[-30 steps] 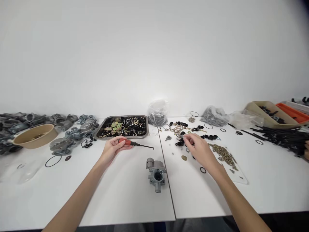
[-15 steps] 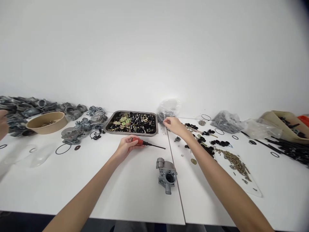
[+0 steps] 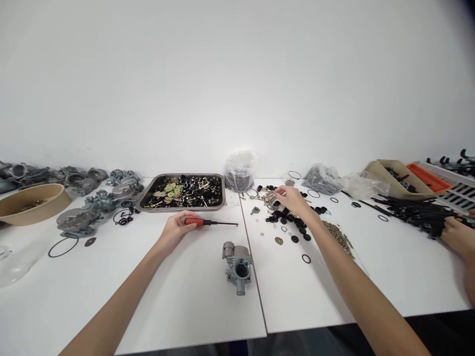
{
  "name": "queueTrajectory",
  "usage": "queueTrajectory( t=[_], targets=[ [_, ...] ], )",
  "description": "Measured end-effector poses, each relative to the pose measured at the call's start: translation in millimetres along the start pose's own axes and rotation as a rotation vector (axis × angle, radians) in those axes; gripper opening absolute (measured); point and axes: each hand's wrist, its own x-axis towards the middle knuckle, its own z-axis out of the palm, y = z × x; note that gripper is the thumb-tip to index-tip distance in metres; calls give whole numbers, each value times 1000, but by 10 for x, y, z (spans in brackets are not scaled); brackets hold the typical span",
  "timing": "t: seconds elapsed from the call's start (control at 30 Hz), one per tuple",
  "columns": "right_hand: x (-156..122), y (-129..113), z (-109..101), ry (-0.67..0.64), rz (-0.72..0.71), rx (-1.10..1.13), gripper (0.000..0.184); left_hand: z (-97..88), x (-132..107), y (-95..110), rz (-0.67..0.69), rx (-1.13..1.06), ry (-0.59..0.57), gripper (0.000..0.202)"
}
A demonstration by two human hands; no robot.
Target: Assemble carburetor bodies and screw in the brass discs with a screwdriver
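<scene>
My left hand (image 3: 177,231) is closed around the red handle of a screwdriver (image 3: 195,222), whose thin shaft points right, level above the table. A tiny piece shows at its tip, too small to name. Below the tip, a grey metal carburetor (image 3: 238,269) rests on the table with its round bore facing me. My right hand (image 3: 293,200) reaches into loose small parts, beside brass-coloured pieces (image 3: 269,199) and black caps (image 3: 285,216). Its thumb and fingers are pinched together; whatever is between them cannot be made out.
Behind my left hand stands a metal tray (image 3: 181,208) of mixed small parts, beside a clear bag (image 3: 241,170). Carburetors (image 3: 79,220) and a tan bowl (image 3: 55,202) are left. Brass screws (image 3: 337,235) lie right. Another person's hand (image 3: 458,235) touches black tubes (image 3: 408,212).
The view has turned right. My right hand has moved from beside the clear bag to the loose parts. My left hand keeps the screwdriver. Another person's hand now shows at right.
</scene>
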Motion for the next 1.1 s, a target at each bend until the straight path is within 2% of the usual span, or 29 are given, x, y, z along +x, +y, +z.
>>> queueTrajectory(
  t=[0.07, 0.2, 0.27, 0.37, 0.5, 0.7, 0.87, 1.0, 1.1],
  targets=[
    [142, -30, 44, -57, -28, -22, 20, -9, 3, 6, 24, 143, -4, 38],
    [344, -234, 268, -184, -78, -92, 12, -4, -4, 40, 101, 369, -15, 30],
    [425, -306, 353, -221, -71, -154, 15, 11, -12, 59, 142, 433, 7, 25],
    [515, -328, 408, -297, -58, -247, 23, 26, -17, 69, 172, 512, 36, 20],
    [552, -286, 438, -374, -51, -347, 26, 8, -5, 29, 230, 610, 40, 18],
    [501, -232, 445, -354, -83, -395, 26, -29, 2, -9, 267, 691, 20, 20],
    [492, -216, 322, -286, -125, -363, 20, -30, 4, -5, 263, 668, 16, 19],
    [526, -213, 188, -243, -155, -263, 4, -24, -3, 5, 251, 677, 0, 19],
    [486, -201, 120, -218, -153, -126, 4, -11, -37, 32, 236, 721, -7, 20]
  ],
)
